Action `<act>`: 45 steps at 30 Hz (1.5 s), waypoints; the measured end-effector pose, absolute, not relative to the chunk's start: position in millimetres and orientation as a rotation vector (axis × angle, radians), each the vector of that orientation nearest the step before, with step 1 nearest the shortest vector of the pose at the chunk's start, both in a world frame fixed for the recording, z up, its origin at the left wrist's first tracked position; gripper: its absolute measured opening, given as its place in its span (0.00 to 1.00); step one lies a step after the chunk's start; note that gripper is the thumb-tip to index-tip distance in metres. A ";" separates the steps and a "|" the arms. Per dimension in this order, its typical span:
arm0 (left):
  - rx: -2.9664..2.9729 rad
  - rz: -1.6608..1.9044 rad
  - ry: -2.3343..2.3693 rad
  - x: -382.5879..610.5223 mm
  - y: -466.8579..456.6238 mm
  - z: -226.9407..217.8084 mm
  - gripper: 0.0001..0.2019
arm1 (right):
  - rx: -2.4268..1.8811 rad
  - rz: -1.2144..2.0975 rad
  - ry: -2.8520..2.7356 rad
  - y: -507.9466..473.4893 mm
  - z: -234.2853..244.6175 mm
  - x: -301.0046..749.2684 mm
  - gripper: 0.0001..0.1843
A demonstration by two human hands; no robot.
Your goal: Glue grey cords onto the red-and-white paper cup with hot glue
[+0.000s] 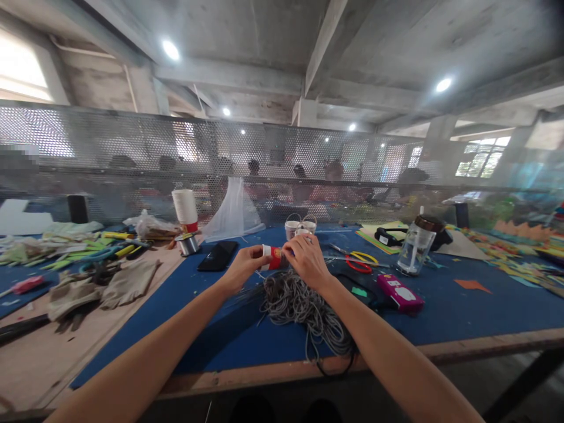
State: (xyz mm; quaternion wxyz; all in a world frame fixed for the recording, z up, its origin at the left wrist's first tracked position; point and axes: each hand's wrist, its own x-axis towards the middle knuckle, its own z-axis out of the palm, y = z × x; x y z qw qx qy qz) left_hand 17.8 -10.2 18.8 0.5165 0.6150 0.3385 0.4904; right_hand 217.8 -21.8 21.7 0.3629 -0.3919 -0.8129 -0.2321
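Note:
My left hand (243,267) is closed on a red and white paper cup (275,257), lying on its side in the air with its white part to the left. My right hand (306,257) is at the cup's red end with its fingers pinched together; what they hold is hidden. Beneath the hands a tangled heap of grey cord (304,305) lies on the blue table covering (229,341). Just beyond my right hand stand small white cups with looped handles (292,227). Scissors with red and yellow handles (359,261) lie to the right.
Left of my hands are a black phone (218,256), a wire spool (188,244), a stack of paper cups (184,207) and gloves (127,285). On the right are a purple box (400,292) and a clear bottle (416,247). A perforated metal screen (273,153) rises behind the table.

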 end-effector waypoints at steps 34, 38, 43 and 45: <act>1.602 1.099 0.806 13.6 -6.2 17.7 0.16 | -1.027 -0.669 -2.066 -17.6 19.6 217.6 0.11; 1.606 1.103 0.807 13.6 -6.3 17.8 0.17 | -1.021 -0.663 -2.064 -17.9 19.9 217.7 0.11; 1.604 1.104 0.823 14.6 -8.2 19.7 0.17 | -1.017 -0.668 -2.058 -18.3 19.3 217.9 0.11; 1.601 1.103 0.825 14.9 -8.6 20.2 0.16 | -1.018 -0.677 -2.051 -18.3 19.0 217.9 0.11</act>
